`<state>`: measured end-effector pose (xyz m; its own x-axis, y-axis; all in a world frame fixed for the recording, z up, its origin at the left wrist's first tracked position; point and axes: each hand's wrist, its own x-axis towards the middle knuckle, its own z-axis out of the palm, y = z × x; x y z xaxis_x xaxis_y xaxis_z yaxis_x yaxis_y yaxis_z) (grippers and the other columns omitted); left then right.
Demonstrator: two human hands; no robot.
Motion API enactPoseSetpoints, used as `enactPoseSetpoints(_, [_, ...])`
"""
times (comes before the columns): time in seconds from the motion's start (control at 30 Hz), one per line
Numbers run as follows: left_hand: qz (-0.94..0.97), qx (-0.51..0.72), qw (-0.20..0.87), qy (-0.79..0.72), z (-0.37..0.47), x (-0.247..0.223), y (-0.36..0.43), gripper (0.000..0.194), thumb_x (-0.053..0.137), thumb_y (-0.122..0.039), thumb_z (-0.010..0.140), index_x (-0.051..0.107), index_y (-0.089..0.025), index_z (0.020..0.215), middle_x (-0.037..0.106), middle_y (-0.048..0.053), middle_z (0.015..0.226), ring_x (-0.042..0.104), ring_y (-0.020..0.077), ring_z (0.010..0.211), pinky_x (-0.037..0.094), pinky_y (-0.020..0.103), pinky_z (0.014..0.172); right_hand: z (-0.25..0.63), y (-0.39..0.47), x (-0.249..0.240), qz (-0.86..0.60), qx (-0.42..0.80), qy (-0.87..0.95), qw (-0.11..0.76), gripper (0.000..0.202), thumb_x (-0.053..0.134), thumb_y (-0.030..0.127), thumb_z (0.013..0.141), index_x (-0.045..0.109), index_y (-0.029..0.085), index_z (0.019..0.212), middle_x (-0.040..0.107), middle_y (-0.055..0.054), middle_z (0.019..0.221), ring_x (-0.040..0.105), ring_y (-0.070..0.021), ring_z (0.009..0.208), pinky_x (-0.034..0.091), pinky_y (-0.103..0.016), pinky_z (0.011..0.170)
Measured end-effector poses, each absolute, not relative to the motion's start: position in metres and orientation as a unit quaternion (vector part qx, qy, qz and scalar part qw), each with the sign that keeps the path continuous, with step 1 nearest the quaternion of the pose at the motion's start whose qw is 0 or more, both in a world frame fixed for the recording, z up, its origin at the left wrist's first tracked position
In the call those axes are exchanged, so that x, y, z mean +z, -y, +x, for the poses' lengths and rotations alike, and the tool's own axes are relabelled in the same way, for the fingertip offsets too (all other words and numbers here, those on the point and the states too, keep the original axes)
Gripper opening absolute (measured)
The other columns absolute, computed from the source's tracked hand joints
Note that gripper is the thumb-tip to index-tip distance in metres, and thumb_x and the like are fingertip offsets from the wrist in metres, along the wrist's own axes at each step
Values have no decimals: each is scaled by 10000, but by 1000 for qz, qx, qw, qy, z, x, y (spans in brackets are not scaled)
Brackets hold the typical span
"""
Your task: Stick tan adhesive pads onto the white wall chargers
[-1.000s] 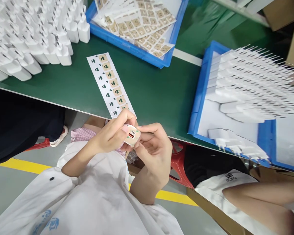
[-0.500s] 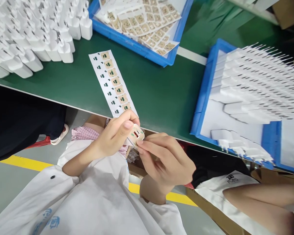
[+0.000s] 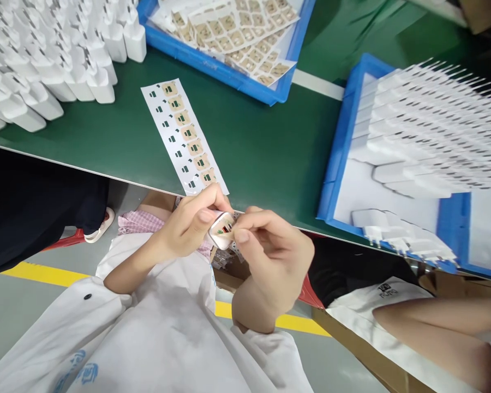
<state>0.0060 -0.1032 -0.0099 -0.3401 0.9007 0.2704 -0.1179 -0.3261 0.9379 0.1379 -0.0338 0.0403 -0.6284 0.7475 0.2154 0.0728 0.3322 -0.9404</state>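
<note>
My left hand (image 3: 192,221) is closed around a white charger (image 3: 219,240), whose port face is turned up towards me. On that face lies a tan adhesive sticker (image 3: 226,225) with cut-outs, and a red port shows through it. My right hand (image 3: 274,251) pinches the sticker's right edge between thumb and forefinger; the fingertips hide part of it. Just beyond my hands, a white sheet (image 3: 169,134) lies on the green table, carrying one column of tan stickers and a column of bare cut-outs.
Rows of white chargers (image 3: 102,82) stand at the left. A blue tray (image 3: 213,63) of sticker sheets is at the back. To the right, another blue tray (image 3: 331,188) holds stacked chargers with pins. People sit on both sides; a bare arm (image 3: 437,333) shows at right.
My right hand has turned and shifted slightly up and left, its fingertips now higher on the charger's face. The charger has tilted in my left hand. The view has shifted slightly.
</note>
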Motion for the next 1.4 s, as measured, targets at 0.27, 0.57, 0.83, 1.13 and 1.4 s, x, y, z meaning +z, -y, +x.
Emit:
enactPoseSetpoints(0.27, [424,739,365,-375,12,-19,96,568,324,-749,1014,518,-220,945,589,-9,753,521,132,594,423,278,592,155,13,0,-417,459,604,501,213,685,340,900,581,221,758,416,89,574,366,-73,446,319,-219,455])
enactPoseSetpoints(0.57, [505,628,416,-421,23,-30,89,633,297,-769,1006,574,-202,950,638,29,826,591,164,681,426,298,636,189,35,4,-287,393,750,447,257,721,412,956,759,262,1162,693,-49,975,617,-152,718,498,-286,568])
enactPoseSetpoints(0.83, [503,611,441,-423,31,-32,86,668,278,-805,983,558,-204,905,628,26,765,560,157,631,421,285,598,179,16,-1,-362,417,640,534,197,691,335,976,656,218,822,578,47,692,528,-100,579,473,-246,576])
enactPoseSetpoints(1.13, [414,674,505,-346,39,-31,75,600,308,-807,976,467,-232,920,585,7,808,490,126,587,396,259,538,265,-22,-136,-690,228,569,385,347,535,484,1052,640,172,1163,676,-78,1110,676,-199,957,598,-419,872])
enactPoseSetpoints(1.4, [409,646,523,-376,50,-40,74,634,285,-835,959,480,-232,934,590,22,872,480,141,634,388,278,567,264,-2,-148,-593,440,654,164,353,653,411,1010,654,185,1282,690,-96,1279,701,-221,1072,616,-440,927])
